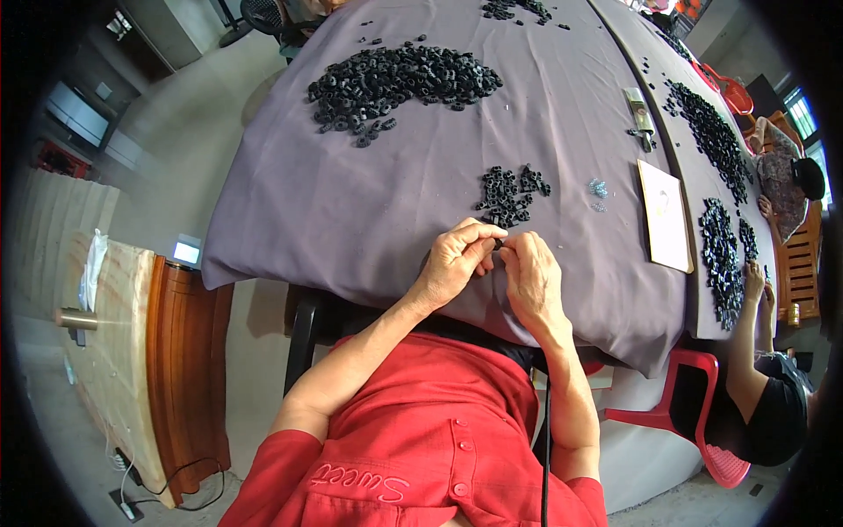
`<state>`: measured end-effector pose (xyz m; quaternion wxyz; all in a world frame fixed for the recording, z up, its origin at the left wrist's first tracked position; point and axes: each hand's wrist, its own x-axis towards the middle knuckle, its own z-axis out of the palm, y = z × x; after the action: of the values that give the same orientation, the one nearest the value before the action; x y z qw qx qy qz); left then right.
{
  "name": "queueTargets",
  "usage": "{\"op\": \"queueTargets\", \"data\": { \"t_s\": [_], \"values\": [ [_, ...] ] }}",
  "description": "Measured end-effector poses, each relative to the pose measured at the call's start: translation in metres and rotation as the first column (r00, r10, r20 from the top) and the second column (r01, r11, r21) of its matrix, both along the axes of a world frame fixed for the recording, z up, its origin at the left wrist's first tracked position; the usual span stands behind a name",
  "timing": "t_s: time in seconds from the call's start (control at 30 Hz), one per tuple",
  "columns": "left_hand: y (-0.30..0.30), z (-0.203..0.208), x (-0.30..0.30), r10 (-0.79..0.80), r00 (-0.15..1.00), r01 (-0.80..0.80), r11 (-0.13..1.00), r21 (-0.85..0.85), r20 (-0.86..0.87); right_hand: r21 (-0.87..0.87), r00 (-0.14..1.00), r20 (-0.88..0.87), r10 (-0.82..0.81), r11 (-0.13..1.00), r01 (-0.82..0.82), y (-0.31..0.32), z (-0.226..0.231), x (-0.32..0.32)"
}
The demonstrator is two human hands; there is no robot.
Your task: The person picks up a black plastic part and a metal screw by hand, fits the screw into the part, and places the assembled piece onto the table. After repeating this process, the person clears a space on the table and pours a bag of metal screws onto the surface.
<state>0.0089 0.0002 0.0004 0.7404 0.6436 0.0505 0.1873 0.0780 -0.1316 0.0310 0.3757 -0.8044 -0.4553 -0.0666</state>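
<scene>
My left hand (458, 261) is closed in a pinch, thumb and forefinger on a small black ring-like part (499, 244). Close beside it, my right hand (532, 274) is closed too, its fingertips meeting at the same part. Fingers cover most of the part, so its exact shape is hidden. Just beyond my fingers lies a small pile of black parts (504, 195) on the grey-purple tablecloth (351, 211). To the right of that pile sits a little cluster of clear bluish pieces (598, 187).
A larger heap of black parts (404, 77) spreads at the far left. On the right are a pale board (665, 216) and a tube (639, 110). Beyond the cloth's seam, co-workers' hands (753, 279) are near more black piles (722, 263). A red chair (694, 400) stands there.
</scene>
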Motion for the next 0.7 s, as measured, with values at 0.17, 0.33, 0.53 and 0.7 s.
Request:
{"op": "queueTargets", "data": {
  "t_s": [0.17,0.33,0.53,0.7],
  "values": [
    [0.002,0.001,0.001,-0.040,0.997,0.022,0.971,-0.237,-0.072,0.149,0.940,-0.338,0.043,0.989,0.008,-0.002,-0.002,-0.002],
    [0.000,0.007,-0.002,-0.019,0.994,-0.013,0.958,-0.287,-0.108,0.133,0.947,-0.320,0.018,0.991,0.026,-0.001,-0.004,-0.002],
    [-0.002,0.008,0.000,0.001,0.986,-0.049,0.959,-0.280,-0.170,0.153,0.995,-0.101,-0.010,0.988,0.025,0.001,-0.005,-0.001],
    [-0.007,0.009,-0.001,-0.041,0.980,-0.031,0.933,-0.358,-0.192,0.225,0.969,-0.246,-0.001,0.973,0.058,0.001,-0.009,-0.002]
  ]
}}
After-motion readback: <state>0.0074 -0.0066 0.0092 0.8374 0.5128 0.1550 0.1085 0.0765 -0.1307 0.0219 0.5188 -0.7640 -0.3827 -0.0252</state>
